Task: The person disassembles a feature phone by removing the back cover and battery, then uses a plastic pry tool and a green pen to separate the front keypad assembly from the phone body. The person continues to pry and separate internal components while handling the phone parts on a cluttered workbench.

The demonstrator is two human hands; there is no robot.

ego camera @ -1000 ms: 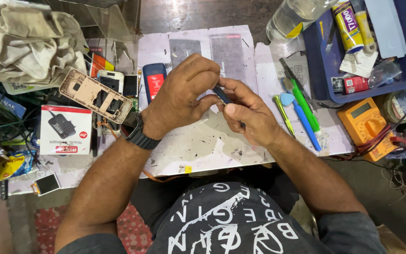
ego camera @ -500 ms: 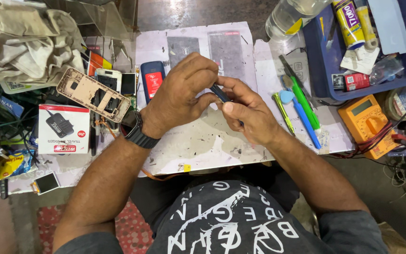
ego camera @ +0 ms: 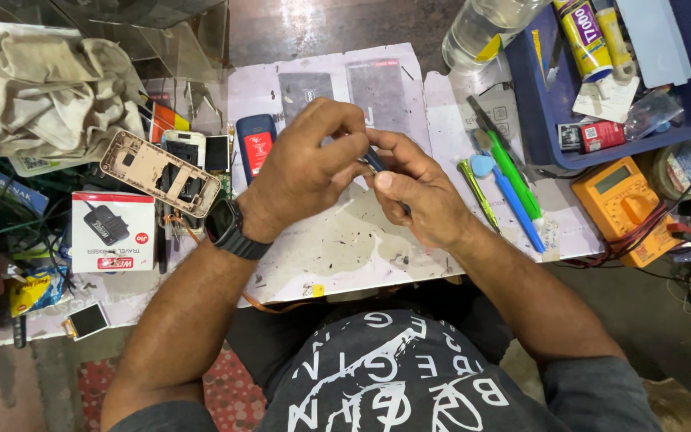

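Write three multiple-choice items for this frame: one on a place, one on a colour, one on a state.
1. Where does the orange multimeter lie?
A. left of the hands
B. right of the hands
C. inside the blue tray
2. What colour is the watch on the left wrist?
A. black
B. white
C. red
3. What are the left hand and right hand doing?
A. resting flat and apart
B. pinching one small dark part together
C. lifting the phone frame

Answers: 1 B, it sits at the mat's right edge, below the blue tray; 2 A, band and face are black; 3 B, fingertips of both meet on it.
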